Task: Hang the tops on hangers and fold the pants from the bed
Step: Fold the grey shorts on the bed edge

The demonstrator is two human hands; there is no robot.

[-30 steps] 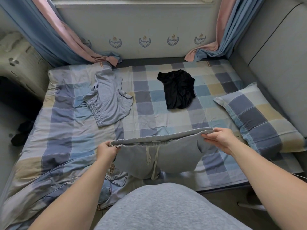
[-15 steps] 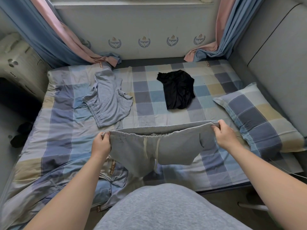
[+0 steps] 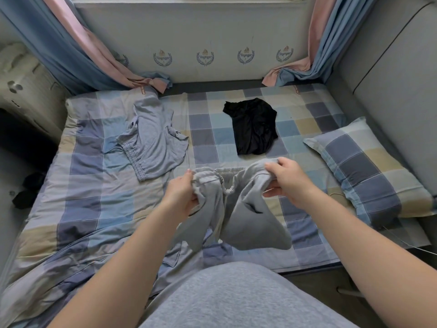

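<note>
Above the bed (image 3: pixel 94 209), the left hand (image 3: pixel 182 195) and right hand (image 3: pixel 288 183) each clutch the shorts (image 3: pixel 255 223) at the waist. Bunched cloth may fold crooked.

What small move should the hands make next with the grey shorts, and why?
Probably bring the left hand and right hand together, so the grey shorts fold leg on leg. Both hands grip the waistband ends, and the two legs hang side by side over the bed.
</note>
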